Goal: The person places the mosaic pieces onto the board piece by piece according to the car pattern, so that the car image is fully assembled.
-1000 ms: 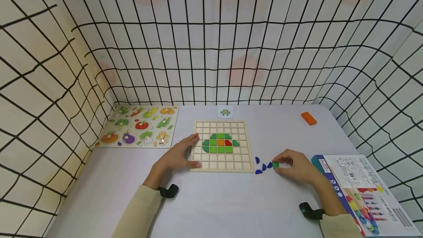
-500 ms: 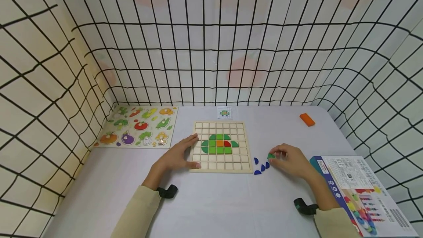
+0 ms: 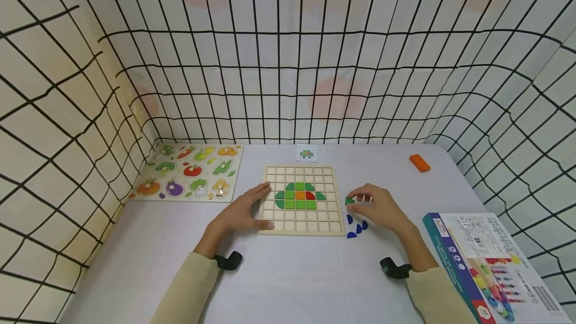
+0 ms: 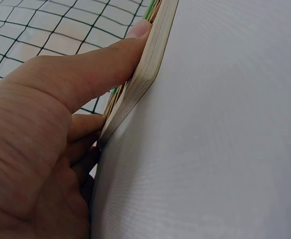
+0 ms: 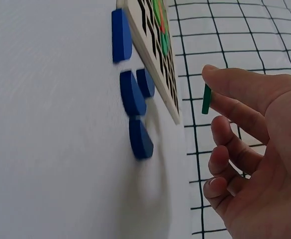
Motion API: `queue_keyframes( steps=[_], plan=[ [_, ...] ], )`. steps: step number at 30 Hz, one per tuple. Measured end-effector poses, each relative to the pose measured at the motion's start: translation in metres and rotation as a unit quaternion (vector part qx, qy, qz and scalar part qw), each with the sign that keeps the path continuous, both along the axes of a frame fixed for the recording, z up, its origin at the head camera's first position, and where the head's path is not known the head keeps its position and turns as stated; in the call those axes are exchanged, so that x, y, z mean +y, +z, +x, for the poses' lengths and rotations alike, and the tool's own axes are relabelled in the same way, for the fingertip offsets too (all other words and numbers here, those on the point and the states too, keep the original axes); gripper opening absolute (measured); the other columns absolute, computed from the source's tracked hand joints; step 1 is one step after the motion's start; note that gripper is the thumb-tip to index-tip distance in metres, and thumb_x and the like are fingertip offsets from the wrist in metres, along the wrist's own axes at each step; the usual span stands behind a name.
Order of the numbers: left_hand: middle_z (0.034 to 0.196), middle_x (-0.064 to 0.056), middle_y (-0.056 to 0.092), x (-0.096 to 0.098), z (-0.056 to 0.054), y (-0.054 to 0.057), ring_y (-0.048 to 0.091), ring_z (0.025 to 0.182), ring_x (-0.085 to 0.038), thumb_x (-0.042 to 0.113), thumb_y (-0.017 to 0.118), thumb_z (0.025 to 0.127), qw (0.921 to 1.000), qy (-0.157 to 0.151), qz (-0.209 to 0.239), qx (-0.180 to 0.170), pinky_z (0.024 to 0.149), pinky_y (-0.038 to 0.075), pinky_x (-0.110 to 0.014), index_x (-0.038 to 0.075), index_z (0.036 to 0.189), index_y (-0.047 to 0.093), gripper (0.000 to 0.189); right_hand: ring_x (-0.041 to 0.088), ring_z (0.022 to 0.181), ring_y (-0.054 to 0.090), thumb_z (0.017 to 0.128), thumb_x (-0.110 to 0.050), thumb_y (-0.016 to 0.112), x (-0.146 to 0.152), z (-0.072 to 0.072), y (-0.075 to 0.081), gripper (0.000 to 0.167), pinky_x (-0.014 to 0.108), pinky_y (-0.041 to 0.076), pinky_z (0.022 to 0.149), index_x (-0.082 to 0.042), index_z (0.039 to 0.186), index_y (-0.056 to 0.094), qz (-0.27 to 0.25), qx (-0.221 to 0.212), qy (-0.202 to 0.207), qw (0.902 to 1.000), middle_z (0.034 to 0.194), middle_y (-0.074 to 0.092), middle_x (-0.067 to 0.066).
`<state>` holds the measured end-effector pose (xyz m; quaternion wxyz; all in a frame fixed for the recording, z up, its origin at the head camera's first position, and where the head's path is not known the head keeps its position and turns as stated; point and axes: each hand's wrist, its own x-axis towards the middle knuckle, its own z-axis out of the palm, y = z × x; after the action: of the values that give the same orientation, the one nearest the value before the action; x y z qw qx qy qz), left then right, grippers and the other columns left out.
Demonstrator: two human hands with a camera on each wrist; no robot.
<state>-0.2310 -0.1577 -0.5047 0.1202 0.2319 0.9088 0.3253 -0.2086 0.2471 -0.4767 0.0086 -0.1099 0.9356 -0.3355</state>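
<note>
The thumb and index finger of my right hand [image 3: 375,207] pinch a small green tile [image 3: 348,201], held beside the right edge of the wooden grid board [image 3: 330,224]. In the right wrist view the green tile [image 5: 206,99] shows edge-on, its other fingers loosely bent. My left hand [image 3: 245,210] rests at the board's left edge, thumb and fingers spread, with the thumb lying on the rim in the left wrist view. On the grid, green tiles [image 3: 295,204], an orange tile [image 3: 300,194] and a red piece [image 3: 310,195] form a picture. Several blue half-round pieces [image 3: 358,228] lie below the right hand.
Behind the board lies a small picture card [image 3: 307,153]. A vegetable puzzle board [image 3: 209,170] sits at the left, an orange block [image 3: 420,163] at the back right. A printed box [image 3: 495,259] occupies the right side. Black netting [image 3: 297,69] surrounds the white table.
My right hand has lifted the green tile from beside the blue pieces and carried it left and away from me, close to the board. The left hand has stayed in place.
</note>
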Motion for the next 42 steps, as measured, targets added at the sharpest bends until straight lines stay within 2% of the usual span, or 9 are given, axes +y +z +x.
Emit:
queue_keyframes(
  steps=[6,21,32,42],
  plan=[
    [0.173,0.007,0.021,-0.001,0.0,0.0,0.018,0.161,-0.027,0.055,0.086,0.077,1.0,-0.005,0.005,0.004,0.128,0.023,-0.056,0.017,0.163,0.033,0.107,0.021,0.092,0.052,0.089,-0.023,0.081,-0.017,-0.005,0.0,0.023,0.031,0.045,0.071,-0.018,0.111,0.079,-0.005,-0.01,0.013,0.9999,0.093,0.063,0.001],
    [0.173,0.008,0.02,0.0,-0.002,-0.002,0.017,0.161,-0.025,0.057,0.085,0.077,0.9999,-0.004,-0.007,0.009,0.128,0.022,-0.054,0.018,0.163,0.032,0.108,0.019,0.086,0.05,0.085,-0.023,0.085,-0.044,-0.015,-0.009,0.024,0.029,0.041,0.068,-0.016,0.107,0.08,-0.02,0.008,0.047,0.9987,0.086,0.062,-0.003],
    [0.173,0.008,0.019,0.0,-0.002,-0.005,0.017,0.161,-0.025,0.057,0.085,0.077,0.9999,-0.006,-0.007,0.007,0.128,0.021,-0.054,0.019,0.163,0.031,0.108,0.018,0.082,0.05,0.085,-0.023,0.085,-0.062,-0.019,-0.015,0.022,0.028,0.042,0.068,-0.015,0.105,0.08,-0.03,-0.041,0.042,0.9978,0.087,0.06,0.0],
    [0.173,0.01,0.018,-0.001,-0.004,-0.003,0.016,0.161,-0.023,0.058,0.085,0.077,0.9998,-0.004,-0.017,0.004,0.129,0.022,-0.052,0.02,0.164,0.031,0.109,0.017,0.08,0.048,0.085,-0.02,0.084,-0.067,-0.019,-0.017,0.022,0.028,0.04,0.067,-0.013,0.106,0.08,-0.028,-0.037,0.05,0.9977,0.086,0.058,0.0]
  ],
)
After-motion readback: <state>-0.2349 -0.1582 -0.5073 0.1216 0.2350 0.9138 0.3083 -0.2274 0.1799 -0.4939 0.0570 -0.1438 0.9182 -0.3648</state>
